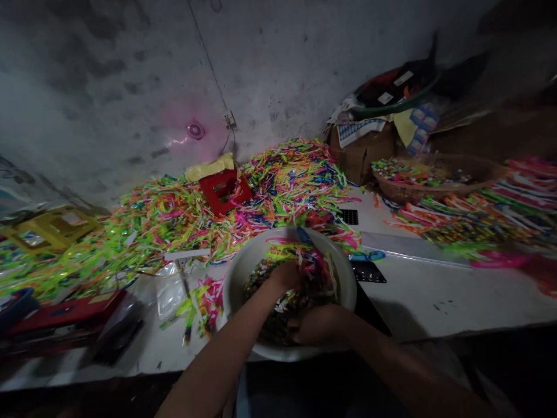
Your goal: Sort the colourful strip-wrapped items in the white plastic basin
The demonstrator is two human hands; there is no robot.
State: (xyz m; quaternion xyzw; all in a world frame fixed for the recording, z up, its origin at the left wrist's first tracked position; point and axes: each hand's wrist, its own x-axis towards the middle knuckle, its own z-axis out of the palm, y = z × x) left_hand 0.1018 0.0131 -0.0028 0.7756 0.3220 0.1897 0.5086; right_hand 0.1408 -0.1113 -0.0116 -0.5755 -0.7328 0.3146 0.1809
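A large pale bowl (348, 273) at the table's front edge holds many small colourful strip-like pieces (285, 247) with dark, beaded-looking parts. Both hands are inside it. My left hand (287, 277) reaches down among the pieces near the middle, its fingers hidden in shadow. Lower and to the right, my right hand (317, 325) lies against the dark pieces near the front wall, its fingertips too dim to read. Whether either one holds a piece cannot be made out.
A big heap of neon strips (169, 215) runs along the wall, with a red frame (224, 191) on it. Left stand a yellow frame (65, 226) and a red device (82, 310). Right are a brown basket (439, 188), a long flat bar (413, 251) and more strips.
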